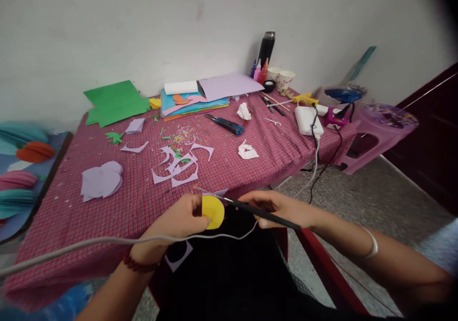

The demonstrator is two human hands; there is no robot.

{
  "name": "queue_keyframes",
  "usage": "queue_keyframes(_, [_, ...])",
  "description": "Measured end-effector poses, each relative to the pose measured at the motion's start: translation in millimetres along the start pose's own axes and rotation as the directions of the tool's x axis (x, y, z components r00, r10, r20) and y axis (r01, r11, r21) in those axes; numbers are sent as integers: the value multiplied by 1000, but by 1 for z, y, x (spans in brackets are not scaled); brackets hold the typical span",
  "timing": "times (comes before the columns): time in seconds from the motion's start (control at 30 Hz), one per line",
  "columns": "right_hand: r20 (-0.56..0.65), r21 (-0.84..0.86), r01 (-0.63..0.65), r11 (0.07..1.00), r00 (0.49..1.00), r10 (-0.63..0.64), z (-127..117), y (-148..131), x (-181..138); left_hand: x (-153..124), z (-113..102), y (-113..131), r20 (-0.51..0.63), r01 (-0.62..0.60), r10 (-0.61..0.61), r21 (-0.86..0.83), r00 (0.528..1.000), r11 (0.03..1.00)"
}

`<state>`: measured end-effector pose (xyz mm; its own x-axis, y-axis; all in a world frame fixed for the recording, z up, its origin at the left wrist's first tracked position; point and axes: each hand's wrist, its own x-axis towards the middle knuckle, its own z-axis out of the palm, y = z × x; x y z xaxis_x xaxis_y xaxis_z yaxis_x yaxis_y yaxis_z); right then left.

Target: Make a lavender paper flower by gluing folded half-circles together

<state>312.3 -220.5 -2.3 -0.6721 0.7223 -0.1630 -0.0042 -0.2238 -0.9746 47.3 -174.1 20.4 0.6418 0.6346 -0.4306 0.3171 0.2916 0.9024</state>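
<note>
My left hand [179, 218], its thumb and fingers closed, pinches a rounded yellow paper piece [213, 212] in front of the table edge. Some light purple paper [219, 193] shows behind the yellow piece's top edge. Closed around a long, slim black-handled tool with a thin metal blade [266, 214] is my right hand [277, 206]. The blade's tip is at the upper right edge of the papers; its exact kind I cannot make out. One purple offcut [179, 256] lies low by my lap. Curved purple scraps [179, 166] lie on the table beyond my hands.
The checked tablecloth [139, 206] holds stacked purple shapes [102, 180], green sheets [114, 102], a blue-black cutter [227, 124], crumpled tissue [244, 111] and a white power strip [308, 120]. A white cable [107, 240] crosses over my left wrist. A pink stool [375, 130] stands at right.
</note>
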Motion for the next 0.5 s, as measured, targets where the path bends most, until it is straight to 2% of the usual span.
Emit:
queue_keyframes(0.33, [13, -87, -22, 996, 1000, 24, -1, 0, -2, -3, -2, -2, -35, -5, 5, 5, 999, 1000])
queue_keyframes(0.5, [4, -74, -31, 997, 999, 32, -1, 1, -1, -3, -1, 0, -27, -4, 4, -5, 1000, 1000])
